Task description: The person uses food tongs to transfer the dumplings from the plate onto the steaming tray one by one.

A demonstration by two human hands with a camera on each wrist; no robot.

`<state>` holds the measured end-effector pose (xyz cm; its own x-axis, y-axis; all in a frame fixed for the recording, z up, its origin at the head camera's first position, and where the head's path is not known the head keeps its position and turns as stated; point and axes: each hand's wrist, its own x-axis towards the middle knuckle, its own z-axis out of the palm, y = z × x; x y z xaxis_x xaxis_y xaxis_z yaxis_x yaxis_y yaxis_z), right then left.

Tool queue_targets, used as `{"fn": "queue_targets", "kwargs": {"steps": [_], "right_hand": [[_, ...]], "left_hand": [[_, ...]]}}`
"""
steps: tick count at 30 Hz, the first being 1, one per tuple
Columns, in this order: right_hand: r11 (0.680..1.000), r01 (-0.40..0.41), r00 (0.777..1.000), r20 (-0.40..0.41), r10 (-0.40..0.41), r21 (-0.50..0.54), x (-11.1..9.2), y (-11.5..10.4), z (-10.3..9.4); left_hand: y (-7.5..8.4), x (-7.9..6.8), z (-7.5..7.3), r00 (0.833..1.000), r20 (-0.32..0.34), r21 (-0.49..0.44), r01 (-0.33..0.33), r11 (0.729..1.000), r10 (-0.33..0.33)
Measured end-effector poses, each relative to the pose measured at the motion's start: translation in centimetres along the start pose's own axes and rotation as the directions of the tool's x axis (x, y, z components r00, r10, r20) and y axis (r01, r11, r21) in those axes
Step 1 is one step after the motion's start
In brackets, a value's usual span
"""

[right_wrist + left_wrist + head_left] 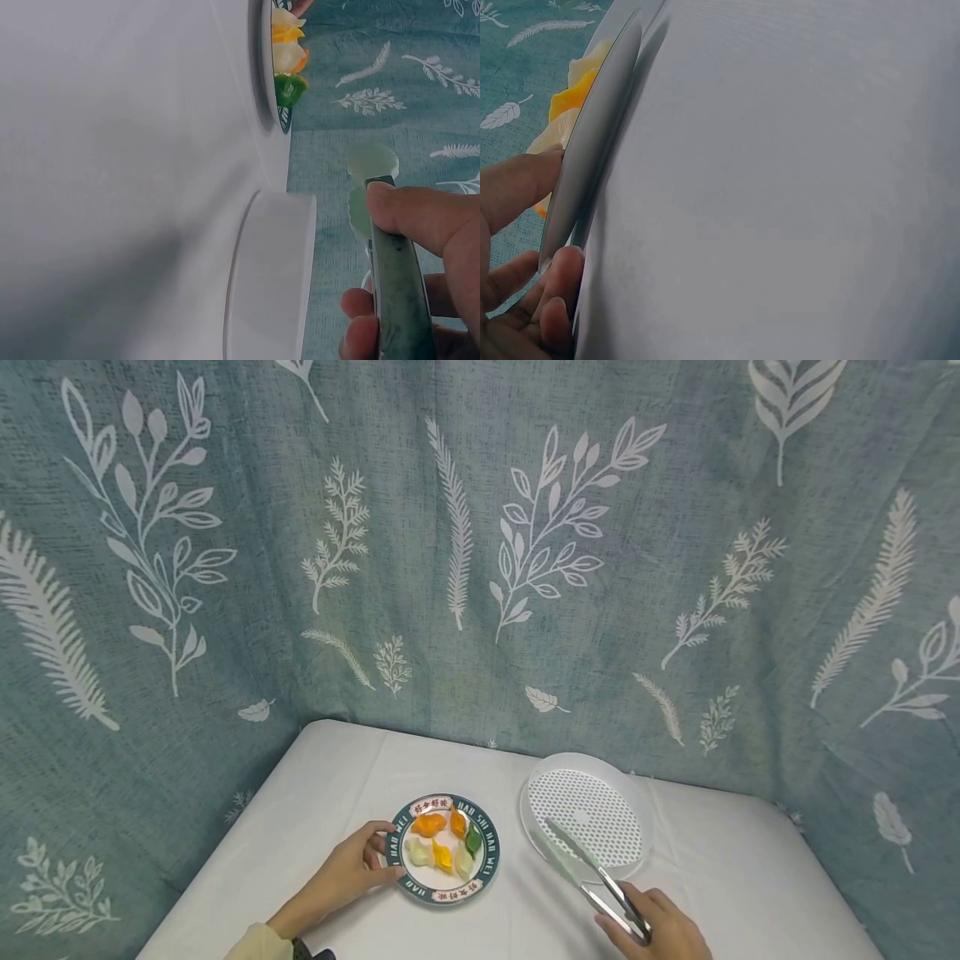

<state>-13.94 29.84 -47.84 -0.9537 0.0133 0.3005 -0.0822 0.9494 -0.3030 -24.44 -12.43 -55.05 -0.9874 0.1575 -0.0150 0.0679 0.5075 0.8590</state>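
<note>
My left hand (354, 866) holds the left edge of a round plate (491, 850) with a dark green lettered rim. In the left wrist view the thumb lies on the plate's upper side and fingertips are at its underside (600, 142). Several dumpling-shaped pieces, orange, yellow, green and pale, such as the green dumpling (473, 841), lie on the plate. My right hand (666, 930) grips metal tongs (401, 292) with pale green tips. The tongs' arms stand apart, with nothing between them, over the near left side of a white perforated steamer tray (588, 810).
The plate and the tray stand apart on a white-covered table (337, 777), the tray to the right and farther back. A blue-green curtain (420, 693) with white leaf prints hangs behind the table and at its sides.
</note>
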Motion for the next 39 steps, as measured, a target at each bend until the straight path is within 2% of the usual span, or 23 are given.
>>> {"fn": "queue_targets", "kwargs": {"steps": [5,10,16,29,39], "right_hand": [[0.999,-0.037,0.993,0.11,0.038,-0.005,0.3,-0.9,0.4],[0.997,-0.07,0.975,0.208,0.073,-0.022,0.5,-1.8,1.0],[0.999,-0.029,0.978,0.204,0.032,-0.016,0.4,-2.4,1.9],[1.0,0.009,0.985,0.172,-0.007,-0.01,0.6,-4.5,3.5],[0.998,0.067,0.987,0.145,-0.067,0.003,0.6,-5.4,4.5]], "left_hand": [[-0.1,0.0,0.0,1.0,0.006,-0.009,0.001,1.0,-0.001],[-0.1,0.0,0.0,1.0,0.006,-0.009,0.004,1.0,-0.004],[-0.1,0.0,0.1,1.0,0.0,0.001,0.001,1.0,-0.001],[0.0,0.0,0.1,1.0,-0.017,0.025,0.013,1.0,-0.012],[-0.3,0.1,0.1,1.0,-0.004,0.015,0.008,1.0,-0.008]]}}
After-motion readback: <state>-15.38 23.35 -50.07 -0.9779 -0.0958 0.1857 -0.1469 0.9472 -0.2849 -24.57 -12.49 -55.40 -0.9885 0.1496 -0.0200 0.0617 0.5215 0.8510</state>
